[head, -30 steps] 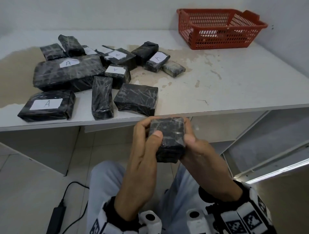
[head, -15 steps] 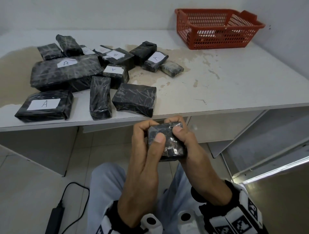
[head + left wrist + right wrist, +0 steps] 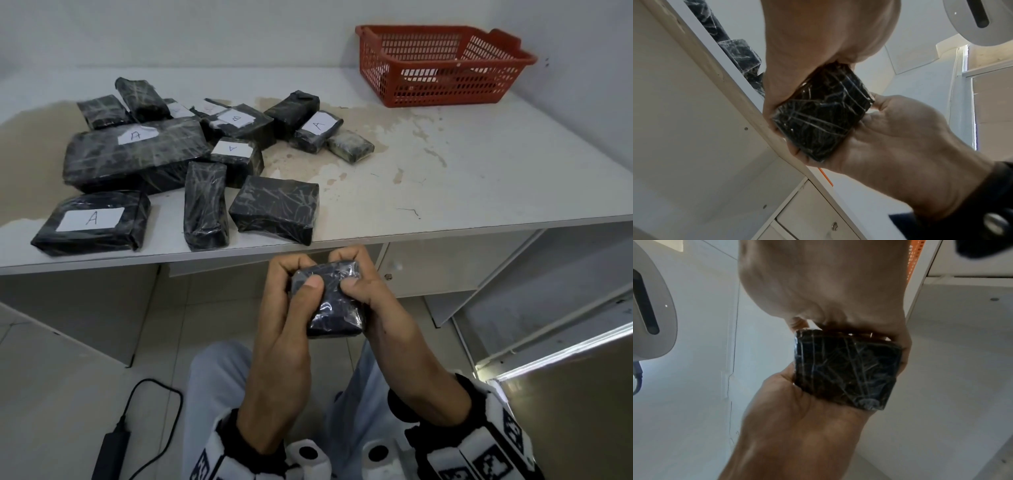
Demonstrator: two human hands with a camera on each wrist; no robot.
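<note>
Below the table's front edge, over my lap, both hands hold a small black parcel wrapped in shiny film. My left hand grips its left side and my right hand its right side. Both thumbs press on the top face, and the fingers curl round the far end. In the left wrist view the parcel sits between my left hand and right hand. The right wrist view shows the parcel's underside, with my right hand above and my left hand below. No label shows on it.
Several black wrapped parcels lie on the left half of the white table, some labelled A or B. A red basket stands at the back right corner. A power adapter with its cable lies on the floor to the left.
The parcel has been turned in my hands. Both thumbs have come onto its top face, and my fingers now wrap its far end.
</note>
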